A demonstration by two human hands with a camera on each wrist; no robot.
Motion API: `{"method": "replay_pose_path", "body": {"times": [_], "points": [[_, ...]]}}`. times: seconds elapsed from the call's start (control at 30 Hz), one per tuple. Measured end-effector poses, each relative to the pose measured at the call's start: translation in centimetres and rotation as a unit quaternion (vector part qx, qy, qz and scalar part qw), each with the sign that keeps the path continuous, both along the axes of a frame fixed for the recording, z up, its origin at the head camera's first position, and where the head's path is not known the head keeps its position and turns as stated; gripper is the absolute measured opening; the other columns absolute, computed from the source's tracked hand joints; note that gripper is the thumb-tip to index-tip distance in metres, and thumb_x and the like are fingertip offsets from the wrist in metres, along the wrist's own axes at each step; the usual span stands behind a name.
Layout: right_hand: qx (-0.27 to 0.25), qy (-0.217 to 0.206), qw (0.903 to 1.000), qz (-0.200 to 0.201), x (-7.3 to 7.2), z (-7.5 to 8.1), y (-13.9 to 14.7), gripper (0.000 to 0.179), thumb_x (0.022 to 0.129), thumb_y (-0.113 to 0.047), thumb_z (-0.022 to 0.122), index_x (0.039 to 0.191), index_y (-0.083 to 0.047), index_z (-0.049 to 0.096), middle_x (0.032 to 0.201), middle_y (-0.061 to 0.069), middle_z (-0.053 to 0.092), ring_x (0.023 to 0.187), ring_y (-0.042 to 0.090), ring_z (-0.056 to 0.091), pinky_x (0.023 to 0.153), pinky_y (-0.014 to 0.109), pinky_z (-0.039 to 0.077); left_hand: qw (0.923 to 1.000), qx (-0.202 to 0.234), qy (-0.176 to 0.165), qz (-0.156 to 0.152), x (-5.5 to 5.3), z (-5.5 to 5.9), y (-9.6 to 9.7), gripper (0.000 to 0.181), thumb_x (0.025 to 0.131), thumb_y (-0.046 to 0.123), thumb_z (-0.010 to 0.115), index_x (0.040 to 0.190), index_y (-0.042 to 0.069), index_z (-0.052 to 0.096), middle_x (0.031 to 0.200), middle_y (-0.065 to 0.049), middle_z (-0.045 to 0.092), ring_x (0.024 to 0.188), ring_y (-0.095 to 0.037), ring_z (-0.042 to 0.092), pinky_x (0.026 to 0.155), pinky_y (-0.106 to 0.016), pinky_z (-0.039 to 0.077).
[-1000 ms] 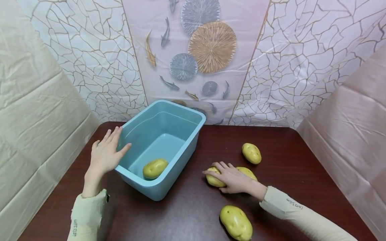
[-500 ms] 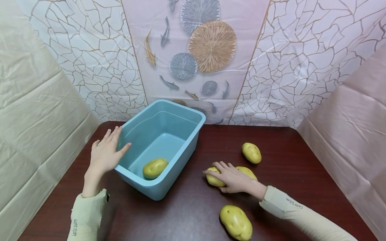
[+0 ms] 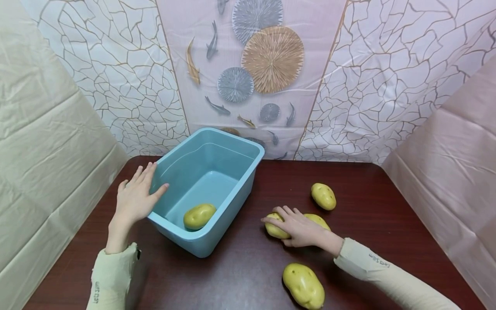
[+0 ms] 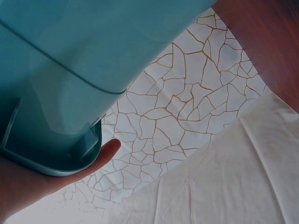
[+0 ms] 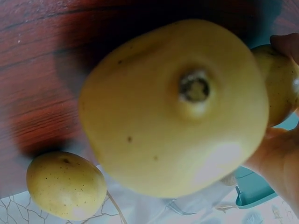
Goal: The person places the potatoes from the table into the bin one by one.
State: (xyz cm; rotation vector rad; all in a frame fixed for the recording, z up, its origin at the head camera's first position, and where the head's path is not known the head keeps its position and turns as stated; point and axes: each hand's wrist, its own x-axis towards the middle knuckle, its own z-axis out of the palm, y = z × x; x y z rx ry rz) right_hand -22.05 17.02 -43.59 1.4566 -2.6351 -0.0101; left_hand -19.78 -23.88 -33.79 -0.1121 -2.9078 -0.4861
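My right hand [image 3: 302, 229] lies over a yellow potato [image 3: 276, 232] on the table, with thumb and fingers curled round its sides. In the right wrist view that held potato [image 5: 274, 84] shows only in part at the right edge. A second potato [image 3: 317, 221] sits just behind the hand, half hidden by it, and fills the middle of the right wrist view. My left hand [image 3: 135, 199] rests on the left rim of a blue plastic bin [image 3: 243, 186], fingers spread and straight. One potato [image 3: 199, 216] lies inside the bin at its near end.
Another potato [image 3: 304, 286] lies near the front of the dark red wooden table [image 3: 240, 280], and one more [image 3: 323, 196] lies farther back on the right. Patterned cloth [image 3: 341, 107] hangs behind the table, with plain cloth at both sides.
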Motion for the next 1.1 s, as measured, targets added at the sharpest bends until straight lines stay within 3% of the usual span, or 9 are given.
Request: {"method": "replay_pose_path", "body": {"times": [0.57,1.1], "points": [[-0.011,0.002,0.9998,-0.015,-0.1,1.3,0.2,0.076,0.065,-0.027,0.073,0.132,-0.023,0.038,0.121,0.002,0.044,0.1,0.017,0.044,0.07,0.032,0.04,1.0,-0.001,0.0,0.0,0.0,0.0,0.0,0.073,0.09,0.05,0.038,0.143,0.008,0.014,0.148,-0.018,0.018,0.136,-0.038,0.013,0.098,-0.064,0.013],[-0.03,0.017,0.9994,-0.009,-0.1,2.4,0.4,0.075,0.063,-0.026,0.073,0.13,-0.024,0.04,0.121,0.003,0.045,0.101,0.018,0.043,0.065,0.028,0.033,1.0,0.0,0.001,-0.001,0.0,0.0,-0.1,0.072,0.09,0.049,0.039,0.144,0.009,0.013,0.148,-0.018,0.017,0.137,-0.037,0.013,0.097,-0.063,0.013]]}}
